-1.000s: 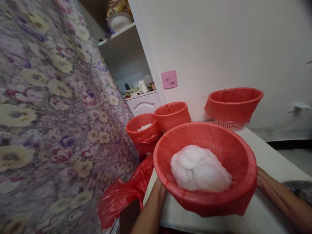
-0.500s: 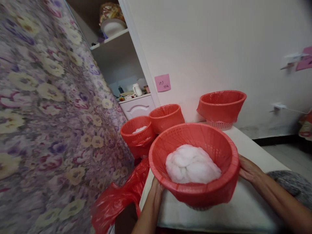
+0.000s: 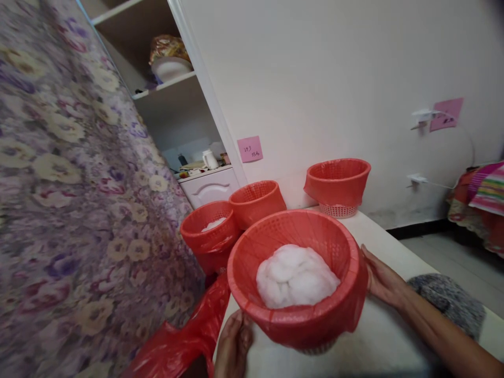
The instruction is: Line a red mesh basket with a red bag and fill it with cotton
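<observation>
While my left hand (image 3: 233, 344) and right hand (image 3: 380, 278) stay clasped on the red basket (image 3: 297, 286) of white fluff (image 3: 295, 275), it has sunk nearer the worktop (image 3: 386, 336), almost set down.

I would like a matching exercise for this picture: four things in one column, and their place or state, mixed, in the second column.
Things:
1. nearest red basket
2. pink note
3. grey cloth
4. white jug

Places or states:
A. stuck on the wall
B. lying on the table by the right forearm
C. held between both hands, white fluff inside
D. standing on the far cabinet

Pairs: 1-C, 2-A, 3-B, 4-D
</observation>
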A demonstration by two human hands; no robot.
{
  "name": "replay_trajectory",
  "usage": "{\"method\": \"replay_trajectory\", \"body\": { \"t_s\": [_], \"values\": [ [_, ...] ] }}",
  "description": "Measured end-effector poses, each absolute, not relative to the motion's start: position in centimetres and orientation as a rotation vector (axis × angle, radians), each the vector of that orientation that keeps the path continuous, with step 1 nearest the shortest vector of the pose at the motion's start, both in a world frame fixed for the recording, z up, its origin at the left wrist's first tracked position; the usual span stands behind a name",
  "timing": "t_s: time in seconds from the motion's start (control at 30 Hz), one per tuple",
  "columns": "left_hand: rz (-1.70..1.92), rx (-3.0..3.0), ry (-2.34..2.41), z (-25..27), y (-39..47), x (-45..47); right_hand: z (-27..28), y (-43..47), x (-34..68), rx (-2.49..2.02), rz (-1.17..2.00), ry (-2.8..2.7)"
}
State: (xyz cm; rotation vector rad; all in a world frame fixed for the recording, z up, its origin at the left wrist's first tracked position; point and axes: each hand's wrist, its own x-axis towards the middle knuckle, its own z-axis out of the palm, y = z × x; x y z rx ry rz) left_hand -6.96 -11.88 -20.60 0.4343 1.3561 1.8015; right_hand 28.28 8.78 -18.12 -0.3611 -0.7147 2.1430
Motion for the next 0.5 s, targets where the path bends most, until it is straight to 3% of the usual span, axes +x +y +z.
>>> {"method": "replay_trajectory", "body": {
  "t_s": [0.23, 0.33, 0.4, 0.5],
  "values": [
    [1.831, 0.725, 1.713, -14.5, -14.8, -6.9, -18.6, 7.3, 27.7, -0.399, 2.130, -0.861],
    [1.823, 1.243, 2.010, -9.8, -16.0, -5.2, -19.3, 7.2, 27.3, -0.425, 2.104, -0.855],
    [1.656, 1.797, 2.107, -7.0, -16.5, -4.0, -19.5, 7.2, 27.2, -0.446, 2.090, -0.848],
    [1.079, 2.648, 2.053, -4.3, -16.1, -2.7, -19.7, 7.4, 27.1, -0.483, 2.066, -0.824]
  ]
}}
